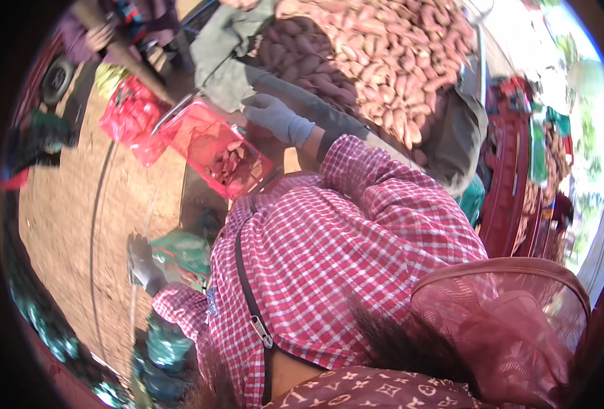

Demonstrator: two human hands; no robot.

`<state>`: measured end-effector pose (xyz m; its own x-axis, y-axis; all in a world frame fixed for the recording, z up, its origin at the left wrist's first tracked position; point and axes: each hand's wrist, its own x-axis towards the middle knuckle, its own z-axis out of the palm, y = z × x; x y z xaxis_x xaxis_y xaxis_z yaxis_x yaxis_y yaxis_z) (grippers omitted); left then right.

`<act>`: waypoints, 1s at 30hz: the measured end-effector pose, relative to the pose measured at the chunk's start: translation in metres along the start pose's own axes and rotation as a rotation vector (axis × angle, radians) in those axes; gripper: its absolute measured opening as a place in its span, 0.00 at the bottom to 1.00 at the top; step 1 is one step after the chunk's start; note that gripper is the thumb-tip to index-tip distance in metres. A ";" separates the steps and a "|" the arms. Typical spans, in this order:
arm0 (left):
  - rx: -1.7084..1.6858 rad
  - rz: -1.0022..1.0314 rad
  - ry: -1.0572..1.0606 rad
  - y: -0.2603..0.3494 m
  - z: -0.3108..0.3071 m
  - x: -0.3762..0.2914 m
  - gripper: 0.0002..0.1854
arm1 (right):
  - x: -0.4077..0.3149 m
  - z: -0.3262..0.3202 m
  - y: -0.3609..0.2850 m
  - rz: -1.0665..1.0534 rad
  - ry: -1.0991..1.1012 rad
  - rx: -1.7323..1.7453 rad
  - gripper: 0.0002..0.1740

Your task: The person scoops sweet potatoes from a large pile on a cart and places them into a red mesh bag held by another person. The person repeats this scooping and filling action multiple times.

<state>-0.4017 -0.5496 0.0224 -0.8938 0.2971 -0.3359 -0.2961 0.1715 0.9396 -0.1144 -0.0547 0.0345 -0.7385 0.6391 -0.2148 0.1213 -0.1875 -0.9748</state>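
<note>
My right hand, in a grey-blue work glove, is beside the padded dark edge of a bed loaded with sweet potatoes. Its fingers are bent near a grey cloth; whether they grip it cannot be told. Just below, a red mesh bag hangs spread at the mouth, with some sweet potatoes inside. My left hand, also gloved, is held out low over the ground with its fingers apart and nothing in them. Close by it is a green plastic bag.
A full red bag stands on the dirt ground. Another person's hand is by a thick brown pole. A metal bar crosses near the mesh bag. A red vehicle stands at the right.
</note>
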 end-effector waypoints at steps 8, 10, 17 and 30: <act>0.150 0.193 -0.662 0.122 0.215 0.046 0.29 | -0.113 -0.227 0.030 0.301 0.702 -0.350 0.34; 0.170 0.218 -0.860 0.126 0.274 0.044 0.29 | -0.151 -0.259 0.024 0.522 0.674 -0.733 0.40; 0.304 0.111 -1.368 0.130 0.476 -0.047 0.26 | -0.233 -0.382 0.109 0.848 0.820 -0.679 0.37; 0.651 -0.284 -1.682 0.044 0.552 -0.134 0.25 | -0.150 -0.341 0.063 1.198 -0.017 -1.054 0.53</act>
<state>-0.1088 -0.0630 0.0731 0.5267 0.6478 -0.5504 0.1697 0.5544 0.8148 0.2299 0.0922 -0.0156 0.1102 0.4991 -0.8595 0.9893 0.0278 0.1430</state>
